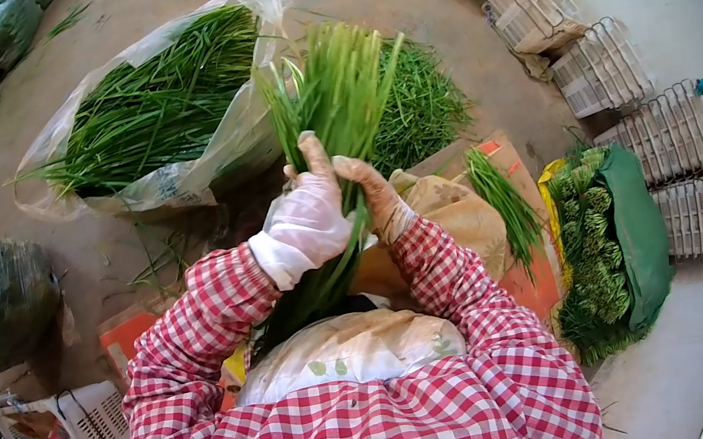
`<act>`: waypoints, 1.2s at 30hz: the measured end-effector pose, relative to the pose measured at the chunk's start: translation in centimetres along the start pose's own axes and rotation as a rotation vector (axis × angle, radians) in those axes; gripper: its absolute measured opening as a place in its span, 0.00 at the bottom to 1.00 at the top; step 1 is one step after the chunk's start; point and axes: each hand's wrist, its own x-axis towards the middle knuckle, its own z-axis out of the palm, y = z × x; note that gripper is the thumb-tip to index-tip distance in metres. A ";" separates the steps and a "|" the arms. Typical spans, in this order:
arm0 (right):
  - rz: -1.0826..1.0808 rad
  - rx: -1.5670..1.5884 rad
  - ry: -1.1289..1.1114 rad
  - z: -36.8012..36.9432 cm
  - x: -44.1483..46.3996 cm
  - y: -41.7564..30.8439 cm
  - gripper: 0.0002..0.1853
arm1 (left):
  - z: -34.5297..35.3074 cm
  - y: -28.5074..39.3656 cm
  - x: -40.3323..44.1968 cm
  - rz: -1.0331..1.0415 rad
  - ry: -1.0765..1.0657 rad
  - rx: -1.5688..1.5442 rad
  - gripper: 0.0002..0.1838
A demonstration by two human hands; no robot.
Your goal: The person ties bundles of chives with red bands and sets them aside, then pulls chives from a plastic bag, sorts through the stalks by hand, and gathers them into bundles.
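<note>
In front of my lap I hold a thick bunch of green chives [337,92], its lighter stalk ends fanned upward and its darker leaves hanging down to my lap. My left hand [302,214], in a whitish glove, wraps around the bunch from the left with one finger pointing up. From the other side my right hand [378,198], also gloved, closes on it, its fingers partly hidden behind the stalks. A smaller bundle of chives [505,203] lies to the right on an orange surface [540,281] beside the tan cloth [453,216] over my knee.
A clear plastic bag [178,185] full of loose chives [163,93] lies ahead on the left. Loose green trimmings [418,106] are heaped behind the bunch. On the right are tied bundles [590,226] in a green sack [640,232], then white crates [601,71]. A dark filled bag [3,301] stands left.
</note>
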 end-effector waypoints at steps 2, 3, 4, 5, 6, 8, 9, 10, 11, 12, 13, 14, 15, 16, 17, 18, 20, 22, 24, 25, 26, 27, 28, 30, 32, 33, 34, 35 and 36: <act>0.009 0.146 -0.026 -0.2 -0.5 -2.1 0.34 | -0.3 2.4 0.2 0.103 0.020 -0.009 0.57; 0.042 0.173 0.009 -0.9 -0.8 -3.1 0.38 | -1.6 4.1 -0.2 0.049 -0.150 0.034 0.57; 0.052 0.225 -0.019 -2.0 -1.1 -4.4 0.34 | -0.9 3.7 -0.2 0.322 0.011 0.089 0.56; 0.064 0.276 -0.048 -2.8 -1.5 -6.0 0.30 | -1.1 3.4 -0.4 0.469 -0.064 -0.050 0.53; 0.058 0.227 -0.057 -3.4 -1.9 -7.9 0.30 | -1.3 3.1 -0.7 0.606 -0.163 -0.192 0.51; 0.128 0.013 -0.058 -3.2 -3.6 -12.5 0.32 | -3.2 2.3 -0.8 0.696 -0.673 -0.716 0.42; 0.112 -0.152 -0.021 -3.2 -4.2 -14.6 0.32 | -4.5 1.4 -1.0 0.600 -0.806 -0.801 0.39; 0.213 -0.151 -0.065 -3.9 -4.9 -16.5 0.31 | -4.7 0.0 -0.9 0.611 -0.809 -0.803 0.39; 0.314 -0.146 -0.106 -3.9 -5.6 -17.9 0.29 | -4.6 -1.8 -0.7 0.468 -0.774 -1.006 0.39; 0.273 -0.321 -0.107 -3.5 -6.6 -18.7 0.24 | -3.9 -2.9 -0.3 0.314 -0.732 -1.202 0.39; 0.277 -0.320 -0.100 -3.1 -7.5 -18.8 0.24 | -2.3 -3.0 0.2 0.312 -0.736 -1.209 0.39; 0.290 -0.425 0.044 -2.8 -8.5 -18.4 0.20 | 0.0 -2.8 0.7 0.355 -0.485 -1.313 0.38; 0.306 -0.527 0.187 -2.7 -9.2 -17.9 0.17 | 1.7 -2.3 0.7 0.385 -0.225 -1.399 0.38; 0.348 -0.402 0.037 -4.7 -9.0 -16.7 0.14 | 2.2 -1.7 0.6 0.286 -0.224 -1.489 0.36; 0.359 -0.384 0.045 -3.4 -9.2 -15.5 0.14 | 2.7 -1.0 0.6 0.186 -0.215 -1.581 0.34; 0.356 -0.274 0.034 -2.0 -9.5 -14.3 0.13 | 2.6 -0.7 0.7 0.187 -0.158 -1.491 0.33; 0.346 -0.130 0.000 -1.5 -9.7 -12.3 0.12 | 1.4 -0.7 -0.6 0.127 -0.023 -1.269 0.24; 0.361 -0.107 0.045 -2.8 -10.3 -10.9 0.13 | 0.2 -1.6 -2.4 0.005 0.158 -1.145 0.13; 0.449 -0.131 0.133 -1.4 -10.6 -10.8 0.15 | -1.3 -1.4 -4.1 0.080 0.321 -1.218 0.13; 0.460 -0.121 0.136 -0.6 -10.6 -10.8 0.15 | -1.5 -1.8 -4.4 0.155 0.351 -1.170 0.10; 0.450 -0.241 0.157 0.0 -10.6 -10.7 0.16 | -2.0 -0.8 -4.3 0.149 0.385 -1.095 0.08; 0.441 -0.362 0.177 0.2 -10.6 -10.4 0.17 | -2.3 0.4 -3.9 0.144 0.418 -1.021 0.08; 0.441 -0.379 0.213 -0.1 -10.6 -9.9 0.19 | -2.0 0.6 -3.1 0.128 0.356 -0.927 0.09; 0.367 -0.492 0.213 1.5 -10.5 -9.6 0.20 | -1.3 0.5 -1.5 0.043 0.184 -0.644 0.11; 0.287 -0.572 0.255 3.4 -10.6 -9.7 0.20 | 0.1 -0.2 -0.4 0.083 0.193 -0.534 0.11; 0.285 -0.569 0.253 3.4 -10.7 -9.8 0.20 | 0.4 -0.4 -0.1 0.133 0.193 -0.609 0.09; 0.346 -0.500 0.256 3.2 -10.8 -9.9 0.19 | 0.6 -0.4 0.1 0.185 0.192 -0.685 0.08; 0.407 -0.431 0.259 3.0 -11.1 -10.2 0.19 | 0.7 -0.6 0.0 0.186 0.189 -0.684 0.08; 0.432 -0.361 0.267 0.2 -11.5 -9.5 0.17 | 0.7 -1.1 -0.3 0.188 0.178 -0.724 0.06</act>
